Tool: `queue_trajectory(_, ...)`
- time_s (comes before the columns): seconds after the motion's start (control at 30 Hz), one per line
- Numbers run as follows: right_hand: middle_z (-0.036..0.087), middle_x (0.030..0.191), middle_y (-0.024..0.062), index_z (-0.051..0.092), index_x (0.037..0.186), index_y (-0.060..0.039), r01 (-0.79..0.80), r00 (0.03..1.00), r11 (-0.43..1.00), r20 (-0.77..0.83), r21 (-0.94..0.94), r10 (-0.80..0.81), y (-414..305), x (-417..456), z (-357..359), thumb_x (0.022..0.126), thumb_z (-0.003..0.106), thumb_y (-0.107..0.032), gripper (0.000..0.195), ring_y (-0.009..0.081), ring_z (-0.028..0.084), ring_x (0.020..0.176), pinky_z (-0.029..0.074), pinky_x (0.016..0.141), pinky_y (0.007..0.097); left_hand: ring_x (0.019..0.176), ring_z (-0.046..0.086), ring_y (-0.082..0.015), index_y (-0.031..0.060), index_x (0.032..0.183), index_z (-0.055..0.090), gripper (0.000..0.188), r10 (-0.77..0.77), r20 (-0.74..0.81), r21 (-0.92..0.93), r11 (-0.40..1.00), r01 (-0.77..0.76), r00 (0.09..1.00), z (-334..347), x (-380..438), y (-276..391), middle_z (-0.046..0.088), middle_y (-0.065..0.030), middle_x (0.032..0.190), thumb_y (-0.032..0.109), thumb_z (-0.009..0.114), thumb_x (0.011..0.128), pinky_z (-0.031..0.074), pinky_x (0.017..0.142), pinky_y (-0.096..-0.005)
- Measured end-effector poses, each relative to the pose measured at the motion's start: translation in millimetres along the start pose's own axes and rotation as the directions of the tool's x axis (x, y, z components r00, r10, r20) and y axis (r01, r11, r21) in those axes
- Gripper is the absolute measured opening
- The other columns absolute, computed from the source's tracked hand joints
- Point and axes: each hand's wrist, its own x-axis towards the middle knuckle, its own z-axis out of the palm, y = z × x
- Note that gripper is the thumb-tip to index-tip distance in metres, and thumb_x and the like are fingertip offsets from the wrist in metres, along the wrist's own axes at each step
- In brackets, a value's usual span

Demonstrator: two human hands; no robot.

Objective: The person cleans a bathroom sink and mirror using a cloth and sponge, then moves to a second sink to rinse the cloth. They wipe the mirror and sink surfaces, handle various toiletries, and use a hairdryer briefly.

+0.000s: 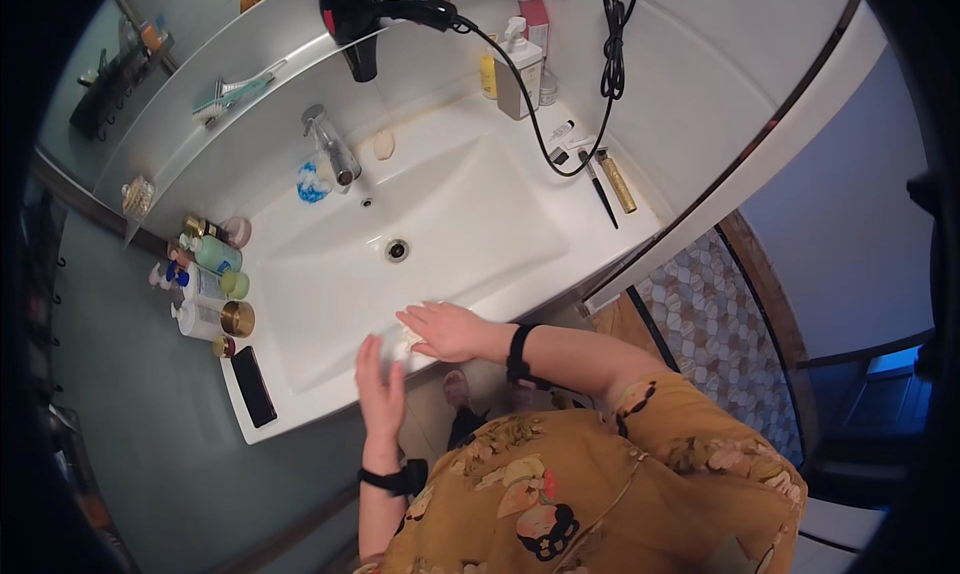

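Observation:
My right hand (448, 331) lies over a crumpled white cloth or tissue (410, 337) at the near rim of the white washbasin (330, 304). Its fingers point left and press the cloth down flat; how far they curl round it is hidden. Just to the left, my left hand (379, 385) hovers at the basin's front edge, fingers apart, holding nothing and slightly blurred. Beyond the hands are the metal drain (397, 250) and the chrome faucet (332, 148). A blue and white sponge or soap piece (311, 183) sits left of the faucet.
Pump bottles (214, 255), jars (237, 318) and a dark phone (254, 386) line the left rim. A black hair dryer (360, 19) hangs above, its cord looping down at right. A white pump bottle (519, 79), a brush (598, 190) and a gold trimmer (617, 182) occupy the right side.

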Motion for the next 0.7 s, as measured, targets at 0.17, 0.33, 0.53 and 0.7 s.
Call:
queue_trajectory(0.17,0.056,0.132,0.0185,0.052,0.133,-0.0027,0.047,0.984,0.993,-0.167,-0.109,-0.065,20,-24,7,0.093,0.055,-0.023,0.045,0.0368,0.054,0.122,0.039,0.106,0.0504,0.133,0.046,-0.0398,0.0011,0.14,0.05,0.05,0.153,0.164,-0.029,0.988,-0.15,0.975,64,35,14,0.048,-0.0215,0.145,0.02,0.062,0.095,0.038,0.109,-0.0468)
queue_trajectory(0.33,0.067,0.111,0.0076,0.063,0.114,-0.01,-0.043,0.981,0.985,-0.194,-0.166,0.01,41,-72,-28,0.091,0.056,-0.019,0.025,0.0268,0.061,0.113,0.038,0.106,0.0503,0.127,0.05,-0.0382,0.0026,0.134,0.054,0.048,0.24,0.233,0.218,0.932,-0.29,0.943,84,39,22,0.054,-0.0193,0.138,0.02,0.064,0.091,0.04,0.106,-0.0467)
queue_trajectory(0.53,0.067,0.096,0.012,0.065,0.09,-0.0039,-0.467,0.641,0.835,-0.762,-0.292,0.092,117,-144,-154,0.077,0.064,-0.008,0.014,0.032,0.064,0.093,0.046,0.088,0.0484,0.125,0.052,-0.0346,0.005,0.13,0.058,0.046,0.211,0.22,0.322,0.906,-0.274,0.953,91,35,22,0.056,-0.0153,0.136,0.024,0.065,0.089,0.041,0.103,-0.0461)
queue_trajectory(0.7,0.051,0.137,0.0221,0.048,0.133,-0.0007,-0.89,0.338,0.451,-0.768,-0.073,0.543,173,-162,-183,0.082,0.072,-0.02,0.059,0.0388,0.05,0.124,0.043,0.101,0.0484,0.125,0.051,-0.0349,0.0061,0.131,0.057,0.044,0.218,0.224,0.32,0.904,-0.283,0.95,89,37,24,0.056,-0.015,0.135,0.022,0.063,0.09,0.041,0.102,-0.0454)
